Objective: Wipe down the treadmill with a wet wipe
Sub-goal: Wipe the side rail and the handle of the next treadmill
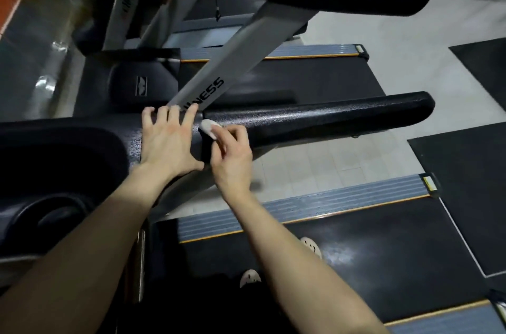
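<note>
Black treadmill handrail (315, 120) under flat, spread-fingered left hand (167, 142) and right hand (232, 161) pinched on white wet wipe (208, 128).

White wet wipe (208, 128) against a black, pebble-grained handrail (328, 117). Silver-grey upright (246, 60) with black lettering. Black running belt (383, 257) beside a grey-striped side rail (301, 206) edged in orange. Pale grey tiled floor (397, 27), black floor mats (465, 183), 2 white shoes (311, 246).
</note>
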`<state>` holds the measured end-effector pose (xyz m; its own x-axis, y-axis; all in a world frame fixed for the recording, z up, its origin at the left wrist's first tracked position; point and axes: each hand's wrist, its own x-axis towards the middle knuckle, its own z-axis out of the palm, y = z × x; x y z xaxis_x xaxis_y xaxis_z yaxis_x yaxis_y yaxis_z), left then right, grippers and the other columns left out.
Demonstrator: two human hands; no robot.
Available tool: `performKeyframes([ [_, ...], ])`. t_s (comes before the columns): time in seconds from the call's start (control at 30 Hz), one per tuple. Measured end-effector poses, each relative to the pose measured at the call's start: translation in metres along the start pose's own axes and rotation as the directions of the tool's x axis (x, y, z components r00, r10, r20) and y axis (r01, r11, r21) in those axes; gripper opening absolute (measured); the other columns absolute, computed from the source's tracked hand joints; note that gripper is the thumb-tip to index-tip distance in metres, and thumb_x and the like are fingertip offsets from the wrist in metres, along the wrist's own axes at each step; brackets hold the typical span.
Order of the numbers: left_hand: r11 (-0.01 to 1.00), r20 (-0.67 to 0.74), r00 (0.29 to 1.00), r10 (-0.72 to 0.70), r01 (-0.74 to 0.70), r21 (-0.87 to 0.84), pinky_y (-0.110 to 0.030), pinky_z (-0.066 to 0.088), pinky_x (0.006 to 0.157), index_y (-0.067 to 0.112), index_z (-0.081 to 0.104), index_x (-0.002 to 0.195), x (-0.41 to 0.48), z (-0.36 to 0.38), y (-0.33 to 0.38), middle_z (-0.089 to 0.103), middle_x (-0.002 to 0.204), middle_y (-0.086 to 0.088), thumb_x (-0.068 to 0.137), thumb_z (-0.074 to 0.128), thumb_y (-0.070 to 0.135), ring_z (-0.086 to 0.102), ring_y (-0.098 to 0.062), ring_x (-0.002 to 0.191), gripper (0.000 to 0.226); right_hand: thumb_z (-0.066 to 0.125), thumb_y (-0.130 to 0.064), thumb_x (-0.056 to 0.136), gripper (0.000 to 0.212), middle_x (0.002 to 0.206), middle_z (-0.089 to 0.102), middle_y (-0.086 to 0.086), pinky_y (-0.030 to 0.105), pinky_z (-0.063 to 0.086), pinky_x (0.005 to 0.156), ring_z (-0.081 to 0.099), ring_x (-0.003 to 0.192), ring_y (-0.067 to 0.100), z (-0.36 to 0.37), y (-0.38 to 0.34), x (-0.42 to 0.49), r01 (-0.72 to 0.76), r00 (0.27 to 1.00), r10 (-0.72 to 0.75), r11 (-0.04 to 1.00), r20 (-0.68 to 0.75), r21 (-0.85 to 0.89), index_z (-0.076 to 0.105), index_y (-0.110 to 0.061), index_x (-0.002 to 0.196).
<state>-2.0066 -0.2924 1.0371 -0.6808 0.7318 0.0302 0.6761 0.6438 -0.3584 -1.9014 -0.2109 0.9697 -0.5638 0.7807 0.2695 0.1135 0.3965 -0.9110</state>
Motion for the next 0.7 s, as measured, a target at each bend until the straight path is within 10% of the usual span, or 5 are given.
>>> performKeyframes([
  [0.27, 0.999, 0.063, 0.997, -0.045, 0.044, 0.019, -0.052, 0.026, 0.119, 0.009, 0.031, 0.159, 0.000, -0.005, 0.005, 0.051, 0.141, -0.006, 0.040, 0.068, 0.099, 0.047, -0.028, 0.127, 0.153, 0.050, -0.006, 0.087, 0.045, 0.119, 0.056, 0.010, 0.035, 0.048, 0.101, 0.065, 0.103, 0.036, -0.135, 0.063, 0.116, -0.395, 0.904, 0.249, 0.799, -0.348, -0.454, 0.080, -0.018, 0.117],
  [0.37, 0.999, 0.073, 0.996, -0.046, 0.045, 0.013, -0.052, 0.025, 0.121, 0.010, 0.033, 0.158, 0.000, -0.005, 0.005, 0.051, 0.141, -0.006, 0.041, 0.069, 0.097, 0.047, -0.027, 0.129, 0.150, 0.061, -0.007, 0.085, 0.038, 0.116, 0.055, 0.009, 0.041, 0.052, 0.096, 0.060, 0.104, 0.036, -0.050, 0.008, 0.097, -0.084, 0.990, 0.135, 0.797, 0.041, -0.598, 0.080, -0.018, 0.116],
  [0.5, 0.999, 0.078, 0.996, -0.048, 0.049, -0.007, -0.053, 0.023, 0.123, 0.007, 0.033, 0.158, -0.001, -0.004, 0.004, 0.051, 0.144, -0.006, 0.042, 0.070, 0.094, 0.048, -0.027, 0.132, 0.149, 0.062, -0.006, 0.083, 0.035, 0.114, 0.058, 0.013, 0.042, 0.052, 0.096, 0.061, 0.109, 0.038, -0.014, -0.034, 0.106, 0.264, 0.836, 0.019, 0.862, 0.548, -0.433, 0.077, -0.011, 0.114],
  [0.7, 0.996, 0.103, 0.991, -0.081, 0.084, -0.022, -0.055, 0.022, 0.123, 0.008, 0.037, 0.154, 0.001, -0.008, 0.007, 0.052, 0.138, -0.005, 0.040, 0.071, 0.091, 0.048, -0.027, 0.129, 0.145, 0.053, -0.013, 0.083, 0.046, 0.113, 0.071, 0.014, 0.037, 0.053, 0.094, 0.061, 0.107, 0.035, -0.171, 0.077, 0.194, 0.176, 0.862, 0.300, 0.577, 0.408, -0.797, 0.081, -0.029, 0.116],
])
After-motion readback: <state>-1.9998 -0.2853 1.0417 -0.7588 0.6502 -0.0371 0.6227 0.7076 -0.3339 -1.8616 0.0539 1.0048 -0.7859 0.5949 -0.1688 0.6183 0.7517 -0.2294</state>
